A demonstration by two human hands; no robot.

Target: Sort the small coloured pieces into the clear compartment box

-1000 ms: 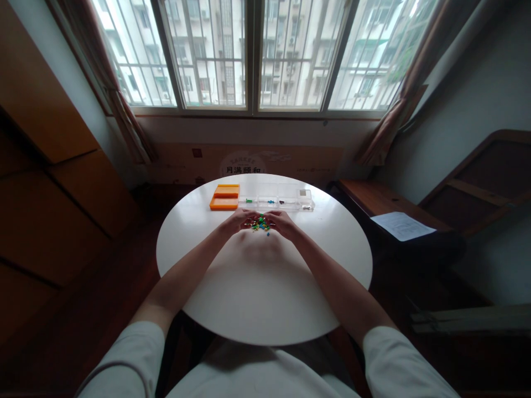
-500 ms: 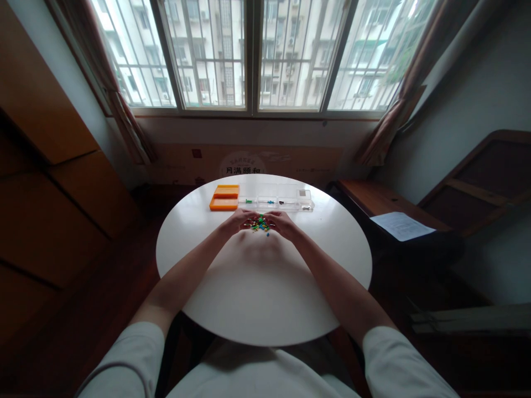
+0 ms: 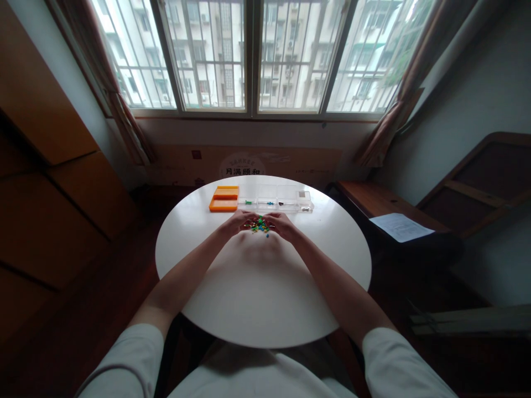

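Observation:
A small heap of tiny coloured pieces (image 3: 260,225), green, blue, yellow and red, lies on the white round table (image 3: 265,287). At its left edge my left hand (image 3: 241,221) curves inward, fingers apart and tips among the pieces. My right hand (image 3: 280,222) mirrors it on the right side, its fingers also apart and touching the heap. The pieces are too small to name, and the fingertips are partly hidden. One blue piece (image 3: 267,236) lies just in front of the heap.
Behind the hands stand an orange open box (image 3: 224,199) and a row of clear open boxes (image 3: 269,209). Green, blue, dark and pale pieces sit in separate clear boxes. To the right, a paper sheet (image 3: 401,227) lies on a wooden bench (image 3: 384,200).
Both hands stay at the heap with only slight finger movement. The whole view has shifted very slightly.

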